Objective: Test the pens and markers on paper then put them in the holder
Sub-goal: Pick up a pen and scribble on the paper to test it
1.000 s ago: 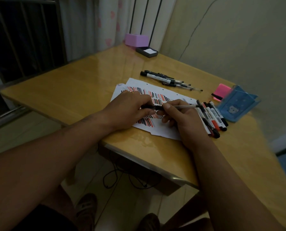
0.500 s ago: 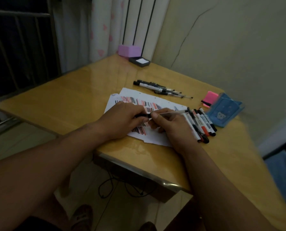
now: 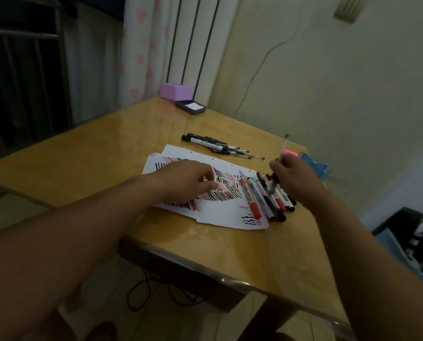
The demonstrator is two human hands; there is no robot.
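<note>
The right hand (image 3: 294,179) is pinching a clear pen (image 3: 284,145), pointing it upward right of centre, above markers (image 3: 252,198) lying along the right edge of the paper (image 3: 220,214). The left hand (image 3: 188,184) is resting on the scribbled paper, fingers curled; whether it is gripping anything I cannot tell. The blue holder (image 3: 316,166) is sitting just behind the right hand on the tabletop (image 3: 94,156).

paper (image 3: 220,212) laid mid tabletop (image 3: 87,168), left hand (image 3: 188,180) rested on its left half. markers (image 3: 262,195) bunched along the paper's right edge, right hand (image 3: 294,178) held just above them, pen (image 3: 284,143) gripped upright. more pens (image 3: 215,145) laid just behind the paper. pouch (image 3: 316,166) set behind the right hand. box (image 3: 176,91) and flat case (image 3: 190,107) placed together at the far corner.
</note>
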